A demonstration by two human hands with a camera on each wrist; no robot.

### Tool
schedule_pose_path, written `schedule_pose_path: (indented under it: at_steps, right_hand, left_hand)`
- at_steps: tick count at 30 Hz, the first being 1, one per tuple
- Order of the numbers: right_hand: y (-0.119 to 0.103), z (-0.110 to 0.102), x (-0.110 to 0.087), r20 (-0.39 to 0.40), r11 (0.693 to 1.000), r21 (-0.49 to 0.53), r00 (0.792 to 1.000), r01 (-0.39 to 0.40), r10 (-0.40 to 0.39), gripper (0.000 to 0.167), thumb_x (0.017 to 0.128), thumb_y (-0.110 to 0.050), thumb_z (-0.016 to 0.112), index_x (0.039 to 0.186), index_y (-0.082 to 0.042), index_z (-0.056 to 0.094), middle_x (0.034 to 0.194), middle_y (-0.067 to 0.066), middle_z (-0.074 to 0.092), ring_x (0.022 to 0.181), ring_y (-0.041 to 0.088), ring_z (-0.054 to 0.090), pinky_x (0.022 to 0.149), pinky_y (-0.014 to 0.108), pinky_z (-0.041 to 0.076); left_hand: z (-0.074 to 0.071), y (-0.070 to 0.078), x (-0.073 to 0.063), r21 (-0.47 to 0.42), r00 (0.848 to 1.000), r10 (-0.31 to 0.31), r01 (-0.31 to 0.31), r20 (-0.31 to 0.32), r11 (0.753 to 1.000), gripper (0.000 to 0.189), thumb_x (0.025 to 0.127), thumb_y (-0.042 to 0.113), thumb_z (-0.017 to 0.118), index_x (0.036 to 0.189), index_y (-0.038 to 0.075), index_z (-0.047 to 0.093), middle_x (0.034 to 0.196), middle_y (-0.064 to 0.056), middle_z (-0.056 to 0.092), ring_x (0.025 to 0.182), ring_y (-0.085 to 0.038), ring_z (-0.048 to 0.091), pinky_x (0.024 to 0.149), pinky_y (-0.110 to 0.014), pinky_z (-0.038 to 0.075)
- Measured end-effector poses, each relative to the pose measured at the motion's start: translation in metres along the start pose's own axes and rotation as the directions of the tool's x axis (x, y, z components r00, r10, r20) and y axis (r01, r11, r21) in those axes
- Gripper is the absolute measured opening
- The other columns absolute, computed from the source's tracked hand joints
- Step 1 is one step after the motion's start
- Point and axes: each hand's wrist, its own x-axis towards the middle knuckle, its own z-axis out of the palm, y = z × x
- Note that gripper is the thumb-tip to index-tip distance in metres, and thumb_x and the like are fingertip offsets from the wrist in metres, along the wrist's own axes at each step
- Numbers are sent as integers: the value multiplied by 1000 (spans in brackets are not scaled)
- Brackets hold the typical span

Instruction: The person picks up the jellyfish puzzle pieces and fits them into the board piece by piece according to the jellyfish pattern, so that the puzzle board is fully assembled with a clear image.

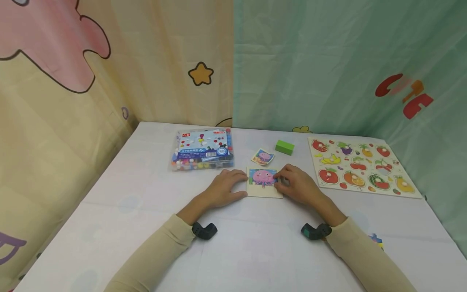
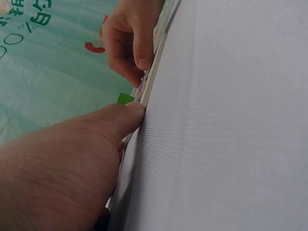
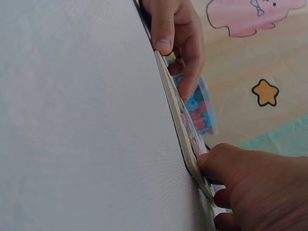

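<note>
- Beyond the left hand, we note a plastic box (image 1: 202, 148), which bounds movement to the far left; the near-left desk (image 1: 109, 243) offers open room.
- We see the left hand (image 1: 226, 188) with thumb and index finger spread wide, touching the left edge of the octopus board (image 1: 264, 192).
- The board lies flat at mid-desk, between both hands. We judge it light, stiff and smooth, likely to slide when pushed; we take hold by its side edges and keep pressure off the picture.
- Just beyond it, we find a picture card (image 1: 262, 156) and a green block (image 1: 284, 147), limiting travel away from the person.
- We see the right hand (image 1: 297, 184) with fingers narrow at the board's right side; we cannot tell whether they pinch a piece.
- Farther right, we keep clear of the fruit board (image 1: 365, 187).
</note>
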Motion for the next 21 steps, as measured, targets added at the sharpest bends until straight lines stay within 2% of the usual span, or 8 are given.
schedule_pose_path:
  at_steps: [6,16,21]
  right_hand:
    - [-1,0,2,4,1000,-12,1000,1,-1,21,88,-22,80,107,-11,78,100,-2,61,88,15,55,77,37,51]
    - [-5,-1,5,20,997,-66,999,30,-29,24,88,-21,82,108,-9,80,98,0,61,86,17,56,74,35,51]
    - [-2,-2,4,48,999,-42,999,1,1,23,89,-21,80,109,-10,79,100,0,62,89,17,58,77,37,51]
  left_hand:
    - [0,0,0,13,1000,-2,2,-1,1000,52,96,37,70,139,11,59,146,-4,53,126,-24,46,102,-40,39]
    - [-1,-1,-1,-4,1000,-15,15,-3,1000,52,95,36,71,139,11,59,147,-5,52,129,-25,45,105,-43,38]
    - [0,-1,1,-9,1000,-3,3,-4,1000,51,95,35,71,139,10,60,146,-5,53,128,-26,46,104,-44,39]
